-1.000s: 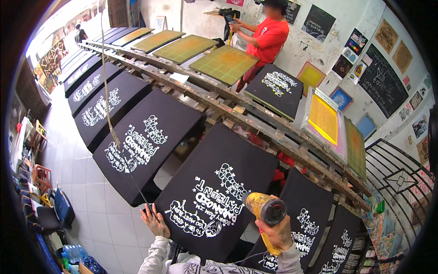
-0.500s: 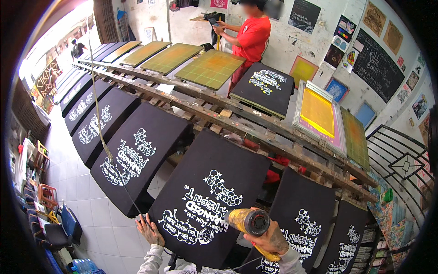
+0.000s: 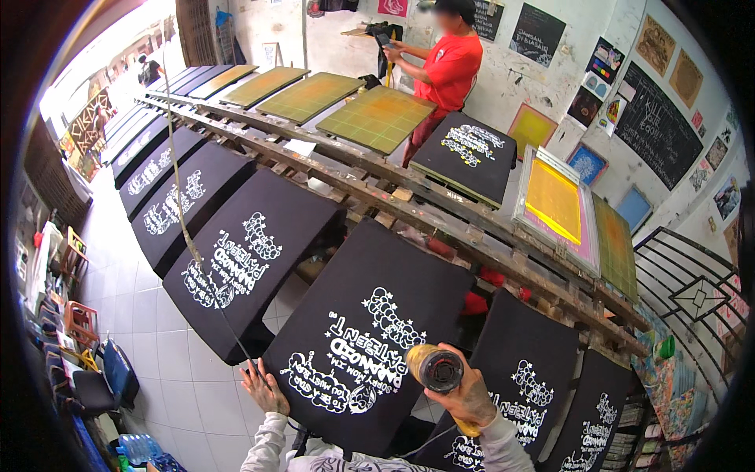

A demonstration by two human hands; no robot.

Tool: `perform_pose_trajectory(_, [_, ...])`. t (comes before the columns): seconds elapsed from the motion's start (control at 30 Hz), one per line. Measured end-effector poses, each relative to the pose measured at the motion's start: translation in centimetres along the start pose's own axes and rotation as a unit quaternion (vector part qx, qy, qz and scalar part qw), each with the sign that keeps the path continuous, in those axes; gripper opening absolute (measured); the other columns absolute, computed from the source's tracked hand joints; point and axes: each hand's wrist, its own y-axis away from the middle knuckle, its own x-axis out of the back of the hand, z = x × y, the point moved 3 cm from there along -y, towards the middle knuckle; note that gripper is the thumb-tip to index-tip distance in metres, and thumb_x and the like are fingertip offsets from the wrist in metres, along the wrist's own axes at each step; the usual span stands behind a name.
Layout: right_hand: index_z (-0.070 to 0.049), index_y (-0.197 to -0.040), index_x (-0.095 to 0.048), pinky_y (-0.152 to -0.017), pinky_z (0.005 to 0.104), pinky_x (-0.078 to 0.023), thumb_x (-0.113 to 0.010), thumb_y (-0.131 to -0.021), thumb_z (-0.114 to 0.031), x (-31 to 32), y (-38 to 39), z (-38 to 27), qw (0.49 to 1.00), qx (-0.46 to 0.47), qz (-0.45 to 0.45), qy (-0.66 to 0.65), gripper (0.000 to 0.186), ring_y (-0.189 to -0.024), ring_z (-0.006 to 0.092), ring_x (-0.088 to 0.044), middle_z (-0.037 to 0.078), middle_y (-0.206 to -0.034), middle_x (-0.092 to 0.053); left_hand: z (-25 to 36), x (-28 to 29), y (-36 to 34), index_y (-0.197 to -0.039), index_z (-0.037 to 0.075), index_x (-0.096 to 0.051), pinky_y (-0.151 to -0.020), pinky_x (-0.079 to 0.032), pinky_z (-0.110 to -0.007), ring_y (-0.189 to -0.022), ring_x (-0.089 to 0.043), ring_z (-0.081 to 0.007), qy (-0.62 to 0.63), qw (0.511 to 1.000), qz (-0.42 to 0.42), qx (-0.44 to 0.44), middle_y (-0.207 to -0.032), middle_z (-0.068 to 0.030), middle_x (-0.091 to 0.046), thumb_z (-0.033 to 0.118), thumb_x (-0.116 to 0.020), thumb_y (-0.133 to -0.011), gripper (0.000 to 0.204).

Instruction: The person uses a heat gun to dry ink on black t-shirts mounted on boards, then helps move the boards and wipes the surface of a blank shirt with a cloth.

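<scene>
A yellow heat gun (image 3: 422, 359) with a black round rear end is gripped in my right hand (image 3: 467, 396). It hangs over the right side of a black T-shirt (image 3: 393, 267) spread on a board, partly hiding the white lettering and cartoon print. My left hand (image 3: 266, 390), its fingers spread, is at the shirt's near left corner. A thin dark cord (image 3: 230, 324) slants down from above and meets its fingertips; whether they hold it cannot be made out.
More printed black shirts (image 3: 252, 236) lie on boards to both sides. Behind them run long rails (image 3: 377, 197) and a far row of green boards (image 3: 377, 118). A yellow-meshed screen frame (image 3: 555, 206) rests at right. A person in red (image 3: 454, 71) stands beyond, holding a phone.
My right hand has lifted the heat gun slightly farther up along the shirt and turned its rear end more toward me. My left hand stays by the corner; the whole view has shifted a little.
</scene>
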Motion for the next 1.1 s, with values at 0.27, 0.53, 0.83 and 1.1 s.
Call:
perform_pose_trajectory(0.27, [0.0,-0.135,-0.053,-0.093,0.036,-0.055,-0.085,-0.076,-0.009,-1.6,-0.8,-0.5,0.999,0.035,-0.012,0.023,0.068,-0.108,0.0215,-0.07,0.014,-0.117,-0.072,-2.2,-0.5,0.8,-0.151,0.009,-0.047,-0.123,-0.002,-0.053,-0.156,-0.013,-0.0322,-0.032,0.997,0.069,-0.03,-0.163,-0.0075,-0.037,0.041,-0.034,-0.109,0.054])
perform_pose_trajectory(0.53, [0.002,-0.12,-0.061,-0.089,0.0352,-0.054,-0.075,-0.078,0.006,-2.1,-1.3,-0.6,0.996,0.033,0.072,-0.03,0.044,-0.097,0.0207,-0.069,0.01,-0.108,-0.071,-0.6,0.5,0.5,-0.155,0.021,-0.043,-0.121,-0.002,-0.063,-0.156,-0.009,-0.0352,0.013,0.999,0.031,-0.013,-0.166,-0.0047,-0.026,0.04,-0.034,-0.108,0.052])
perform_pose_trajectory(0.83, [0.003,-0.121,-0.058,-0.083,0.0342,-0.056,-0.073,-0.078,0.009,-3.2,-0.4,-3.4,0.987,-0.081,0.005,-0.139,0.046,-0.093,0.0202,-0.068,0.011,-0.108,-0.068,0.0,1.4,0.5,-0.154,0.022,-0.044,-0.12,-0.003,-0.065,-0.155,-0.01,-0.0372,0.052,0.998,0.042,-0.012,-0.165,-0.0057,-0.027,0.042,-0.035,-0.107,0.051])
perform_pose_trajectory(1.1, [0.003,-0.117,-0.062,-0.065,0.0305,-0.055,-0.074,-0.077,0.004,-3.8,-1.4,-1.2,0.992,0.001,0.036,-0.122,0.041,-0.076,0.0181,-0.068,0.01,-0.099,-0.07,-0.6,0.4,0.7,-0.15,0.02,-0.05,-0.12,-0.003,-0.067,-0.155,-0.013,-0.0378,0.065,0.996,0.066,-0.015,-0.164,-0.0057,-0.03,0.039,-0.041,-0.105,0.049])
